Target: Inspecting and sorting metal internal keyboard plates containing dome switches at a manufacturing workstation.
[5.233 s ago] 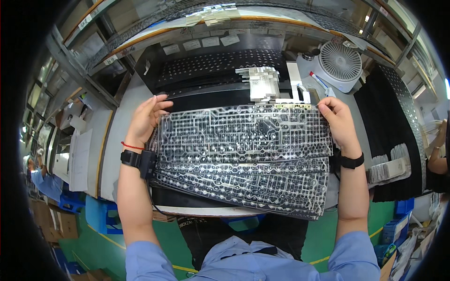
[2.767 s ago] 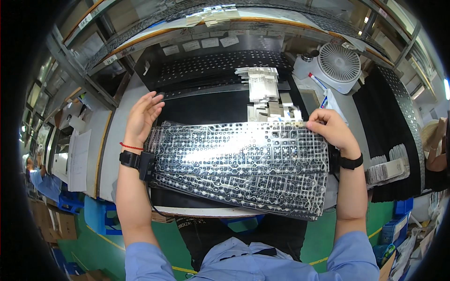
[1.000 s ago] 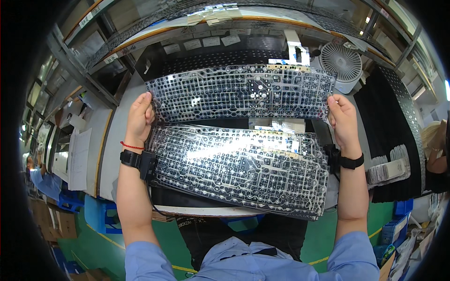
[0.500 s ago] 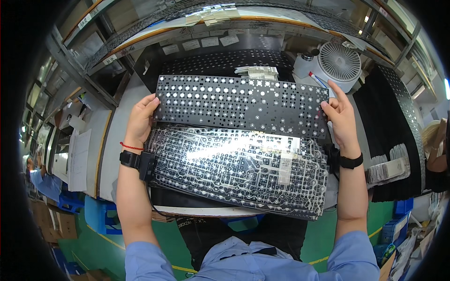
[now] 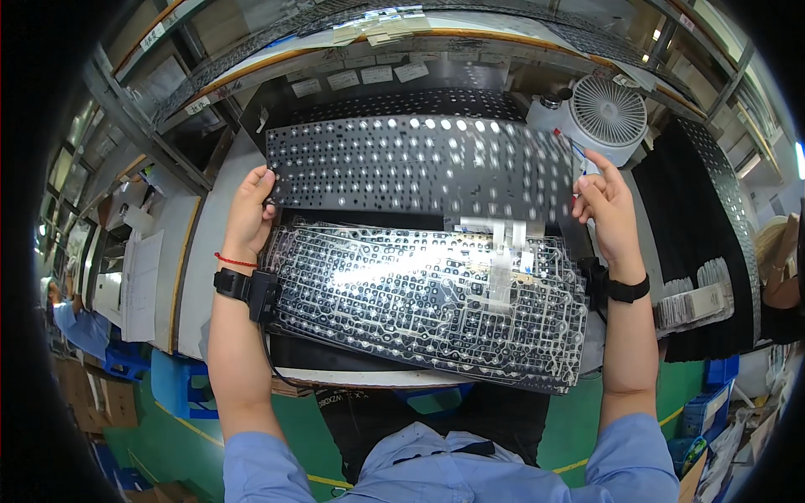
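A long black perforated keyboard plate [image 5: 360,168], dotted with shiny round spots, is held up above the bench, its right part smeared by motion. My left hand [image 5: 251,210] pinches its left edge between thumb and fingers. Just off the plate's right end, my right hand [image 5: 610,210] has its fingers apart, index finger stretched upward, and a small gap shows between it and the plate. Nearer me lies a stack of clear keyboard membrane sheets [image 5: 402,302] with printed traces and glare. Pale ribbon tails [image 5: 501,268] lie over the stack, below the plate's lower edge.
Behind the plate are more perforated black plates [image 5: 411,102]. A white fan [image 5: 608,111] and a bottle [image 5: 549,105] stand at the back right. Dark sheets with bundled pale tails [image 5: 694,306] lie to the right. A shelf [image 5: 470,33] spans the far side.
The plate has shifted left and slightly away from me, and my right hand has come off its right edge. Pale strips above the plate are gone from sight; strips now show below it.
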The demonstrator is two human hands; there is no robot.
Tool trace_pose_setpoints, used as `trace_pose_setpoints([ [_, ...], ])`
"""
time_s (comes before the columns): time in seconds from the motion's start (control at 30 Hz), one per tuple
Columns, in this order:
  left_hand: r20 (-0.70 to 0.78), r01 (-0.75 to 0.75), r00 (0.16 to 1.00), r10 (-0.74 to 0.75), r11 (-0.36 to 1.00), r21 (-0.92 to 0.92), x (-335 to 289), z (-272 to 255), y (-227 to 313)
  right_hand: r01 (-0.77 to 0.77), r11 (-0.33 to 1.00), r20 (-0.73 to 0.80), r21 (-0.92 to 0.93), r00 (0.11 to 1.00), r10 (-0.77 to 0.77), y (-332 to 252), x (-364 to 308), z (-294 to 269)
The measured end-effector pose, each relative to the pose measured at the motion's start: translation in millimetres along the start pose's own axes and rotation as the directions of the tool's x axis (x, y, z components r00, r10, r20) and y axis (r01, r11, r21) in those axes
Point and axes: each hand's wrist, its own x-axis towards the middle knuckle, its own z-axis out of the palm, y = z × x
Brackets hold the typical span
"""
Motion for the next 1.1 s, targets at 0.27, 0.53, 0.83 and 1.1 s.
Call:
trace_pose_setpoints([
  [0.27, -0.129, -0.075, 0.990, 0.057, 0.987, -0.144, 0, 10, 3, -0.177, 0.957, 0.285, -0.231, 0.928, 0.240, -8, -8, -3],
  [0.53, -0.055, 0.013, 0.998, -0.014, 1.000, -0.025, -2, 4, 1, -0.025, 0.862, 0.506, -0.507, 0.801, 0.321, -5, -12, -2],
  [0.83, -0.026, 0.049, 0.998, -0.048, 0.999, 0.016, -3, 1, 2, -0.045, 0.916, 0.476, -0.399, 0.844, 0.249, -6, -12, 0],
  [1.1, 0.126, 0.178, 0.967, -0.222, 0.940, 0.291, -15, 15, 14, 0.107, 0.919, 0.311, -0.380, 0.950, 0.017, -7, -11, 2],
])
